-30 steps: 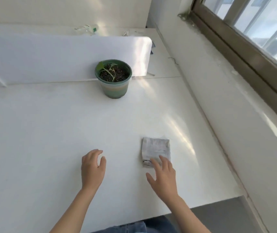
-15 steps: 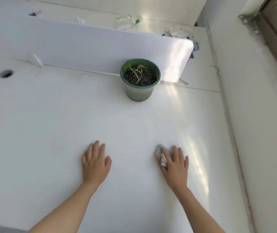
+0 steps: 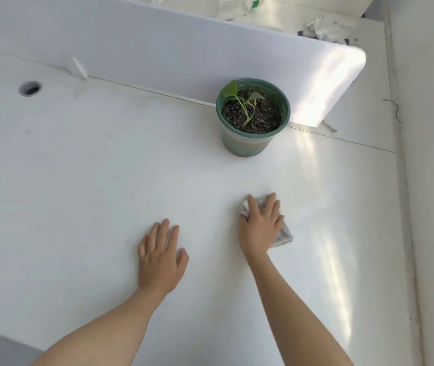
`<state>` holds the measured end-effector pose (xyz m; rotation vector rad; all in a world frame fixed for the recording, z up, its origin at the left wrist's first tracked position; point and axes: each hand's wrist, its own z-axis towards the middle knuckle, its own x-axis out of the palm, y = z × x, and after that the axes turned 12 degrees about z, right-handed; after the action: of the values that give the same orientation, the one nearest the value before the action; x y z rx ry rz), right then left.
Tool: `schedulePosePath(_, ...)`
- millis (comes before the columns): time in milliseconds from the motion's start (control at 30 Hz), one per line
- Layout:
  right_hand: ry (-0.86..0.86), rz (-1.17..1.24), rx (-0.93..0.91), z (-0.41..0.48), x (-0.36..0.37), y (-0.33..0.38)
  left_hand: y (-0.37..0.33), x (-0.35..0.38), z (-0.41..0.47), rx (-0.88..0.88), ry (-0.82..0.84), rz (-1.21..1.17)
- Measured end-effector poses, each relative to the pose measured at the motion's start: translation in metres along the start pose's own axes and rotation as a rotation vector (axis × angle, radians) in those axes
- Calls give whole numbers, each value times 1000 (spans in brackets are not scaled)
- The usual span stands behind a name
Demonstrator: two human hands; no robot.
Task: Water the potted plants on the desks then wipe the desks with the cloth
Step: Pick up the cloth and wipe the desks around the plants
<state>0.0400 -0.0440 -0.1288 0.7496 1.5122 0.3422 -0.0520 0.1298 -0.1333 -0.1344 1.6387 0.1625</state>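
A green pot [image 3: 250, 143] with dark soil and a small green seedling stands at the back of the white desk [image 3: 91, 180], close to the divider. My right hand [image 3: 262, 225] lies flat on a grey cloth [image 3: 284, 235], pressing it onto the desk in front of the pot. Most of the cloth is hidden under the palm; corners stick out at the left and right. My left hand [image 3: 160, 256] rests flat on the bare desk, fingers apart, to the left of the cloth.
A white divider panel [image 3: 184, 46] runs along the desk's back edge. A round cable hole [image 3: 29, 88] sits at the far left. A plastic bottle [image 3: 237, 6] and crumpled wrapping [image 3: 326, 27] lie behind the divider. A wall [image 3: 432, 180] borders the desk on the right.
My right hand reached the folded cloth, covered it and slid it forward towards the pot. My left hand settled flat on the desk. The view shifted left and down.
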Motion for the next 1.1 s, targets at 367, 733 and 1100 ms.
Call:
schedulePosePath(367, 108, 776, 88, 71, -95, 38, 0, 10, 1, -6, -122, 9)
schedulePosePath(733, 57, -229, -185, 153, -39, -11, 1, 14, 0, 2, -152, 9)
schedulePosePath(1100, 436, -235, -534, 46, 59, 84, 1, 14, 1, 3, -113, 24)
